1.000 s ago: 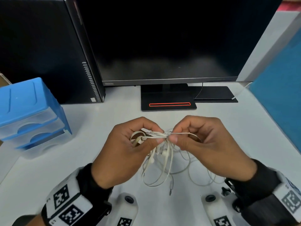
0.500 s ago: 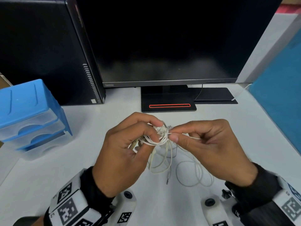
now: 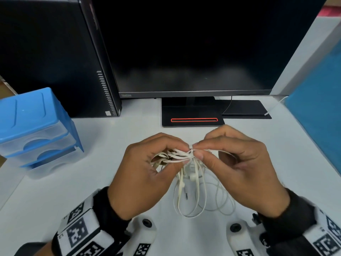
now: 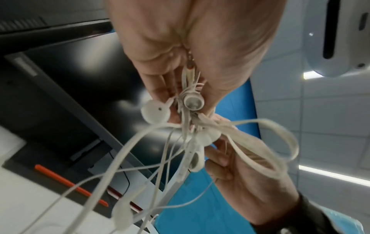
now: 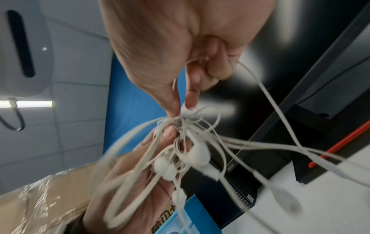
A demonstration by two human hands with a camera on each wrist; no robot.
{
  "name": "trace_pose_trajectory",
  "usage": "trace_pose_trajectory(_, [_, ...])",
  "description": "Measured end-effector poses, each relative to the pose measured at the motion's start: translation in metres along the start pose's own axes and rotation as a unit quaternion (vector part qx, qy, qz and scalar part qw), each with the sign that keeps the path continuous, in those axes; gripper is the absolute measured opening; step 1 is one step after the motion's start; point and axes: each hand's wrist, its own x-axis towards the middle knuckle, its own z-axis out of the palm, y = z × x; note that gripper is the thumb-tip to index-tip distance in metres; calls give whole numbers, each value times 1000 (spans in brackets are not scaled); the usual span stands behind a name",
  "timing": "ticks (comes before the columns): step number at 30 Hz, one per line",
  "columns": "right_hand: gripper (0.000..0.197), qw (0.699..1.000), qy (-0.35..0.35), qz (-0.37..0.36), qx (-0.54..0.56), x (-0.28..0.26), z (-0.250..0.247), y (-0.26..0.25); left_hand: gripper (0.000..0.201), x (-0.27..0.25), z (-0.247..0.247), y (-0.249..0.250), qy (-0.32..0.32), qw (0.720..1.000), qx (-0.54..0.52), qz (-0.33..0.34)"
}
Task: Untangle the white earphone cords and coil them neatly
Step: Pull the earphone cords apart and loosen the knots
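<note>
A tangle of white earphone cords hangs between both hands above the white desk. My left hand grips a bunch of looped cords, fingers curled round them. My right hand pinches the knot with thumb and forefinger right beside the left fingertips. Loose loops and earbuds dangle below, with a jack plug near the desk. In the left wrist view, earbuds sit at my fingertips. The right wrist view shows the knot pinched, with earbuds below it.
A dark monitor on its stand rises just behind the hands. A black computer tower stands at the back left. A blue drawer unit sits on the left. A blue partition closes the right side.
Both hands have drawn closer together and lifted slightly. The right thumb and forefinger shifted their pinch onto the knot, and the dangling loops swung nearer beneath the hands.
</note>
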Motion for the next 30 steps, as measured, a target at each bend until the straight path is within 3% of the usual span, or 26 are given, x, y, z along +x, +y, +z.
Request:
trace_pose_trajectory(5, [17,989,-73,109,74,2,-4,11,17,2,1,-4,-28,992,-58,-107])
trace_pose_trajectory(9, [9,975,-104,160,117,5,-6,14,6,2,5,-4,-61,972,-115,-195])
trace_pose_trajectory(13, [11,953,-137,214,168,6,-4,15,22,2,0,-7,-121,945,-134,-274])
trace_pose_trajectory(21, [14,910,-163,271,267,4,0,19,30,5,-10,-4,-196,908,-207,-306])
trace_pose_trajectory(25, [17,912,-170,263,267,3,0,21,39,6,-13,-1,-204,903,-220,-309])
trace_pose_trajectory(30, [13,926,-140,247,250,3,2,23,37,8,-13,-1,-190,916,-186,-301])
